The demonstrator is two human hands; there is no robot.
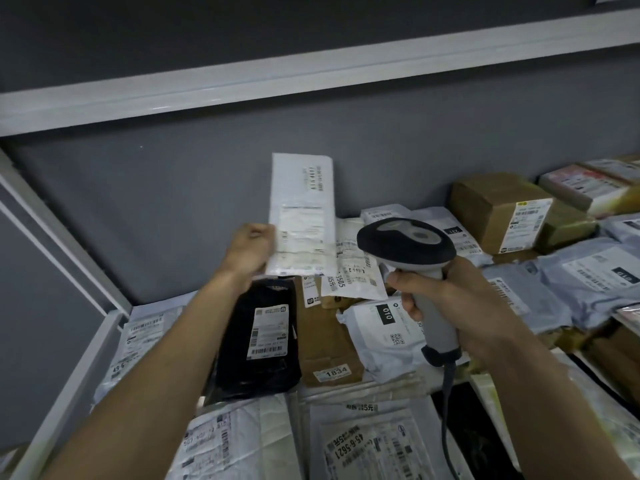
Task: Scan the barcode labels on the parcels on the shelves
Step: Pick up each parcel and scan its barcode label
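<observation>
Nearest: white parcel (360, 445) marked "45-6-5621", lying below the scanner (408, 247). Right hand (446, 299) wrapped tight round the scanner's grey handle, black head up, cable hanging. Left of the scanner head, left hand (249, 251) pinches the edge of a white mailer (303, 209) held upright; label print too blurred to read. Lower left of scanner: black mailer (259, 341) with barcode label, brown box (329, 344) marked "1834". Just beside the handle: white bag (377, 327) marked "010"
</observation>
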